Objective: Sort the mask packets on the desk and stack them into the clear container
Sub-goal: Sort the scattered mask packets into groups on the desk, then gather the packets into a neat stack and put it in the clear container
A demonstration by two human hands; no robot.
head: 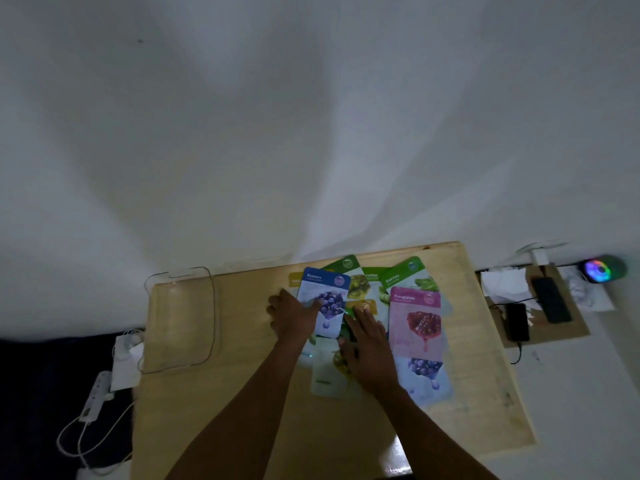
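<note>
Sorting looks barely begun: the mask packets [367, 306] lie fanned and overlapping mid-table, and the clear container [180, 320] sits well apart at the left edge, seemingly empty. The left hand [294, 317] pinches the Blueberry packet [325, 303] with thumb on top; the right hand [367, 348] rests flat, fingers spread, on neighbouring packets. Next comes lifting that packet free and finding its match.

Your right hand [369, 355] hid most of an olive-green packet [337, 362]; the yellow packet [295, 280] showed only a corner behind the Blueberry packet [325, 299].
</note>
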